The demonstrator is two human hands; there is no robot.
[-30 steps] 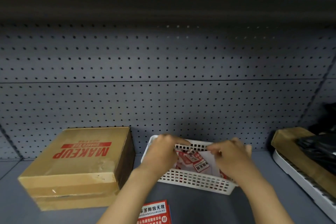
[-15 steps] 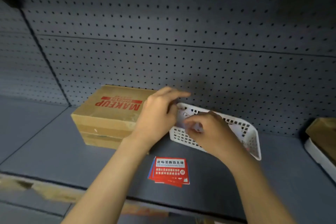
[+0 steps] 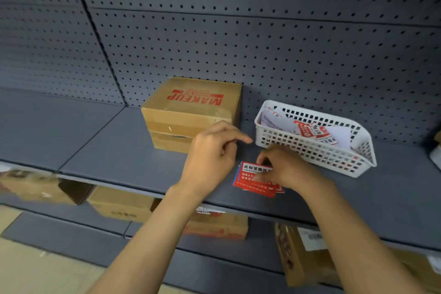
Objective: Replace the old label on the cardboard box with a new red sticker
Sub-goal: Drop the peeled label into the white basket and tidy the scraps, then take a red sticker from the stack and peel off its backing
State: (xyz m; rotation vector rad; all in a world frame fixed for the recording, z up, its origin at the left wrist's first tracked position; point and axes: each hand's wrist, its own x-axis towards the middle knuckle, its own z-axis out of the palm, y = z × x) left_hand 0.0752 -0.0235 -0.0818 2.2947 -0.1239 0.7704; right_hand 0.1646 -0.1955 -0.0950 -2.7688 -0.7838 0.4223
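Observation:
A brown cardboard box (image 3: 191,112) printed MAKEUP in red stands on the grey shelf against the pegboard. A small stack of red stickers (image 3: 255,181) lies near the shelf's front edge, right of the box. My right hand (image 3: 284,169) rests on the stack, fingertips pressing its top sheet. My left hand (image 3: 212,157) hovers just left of the stack in front of the box, fingers loosely curled, index finger pointing right, nothing in it.
A white perforated plastic basket (image 3: 317,150) holding torn paper and sticker scraps sits right of the stack. The pegboard wall (image 3: 262,43) backs the shelf. Several cardboard boxes (image 3: 124,205) sit on the lower shelf.
Both hands came out of the basket and moved down toward me to the sticker stack. The camera view has tilted down and shifted left.

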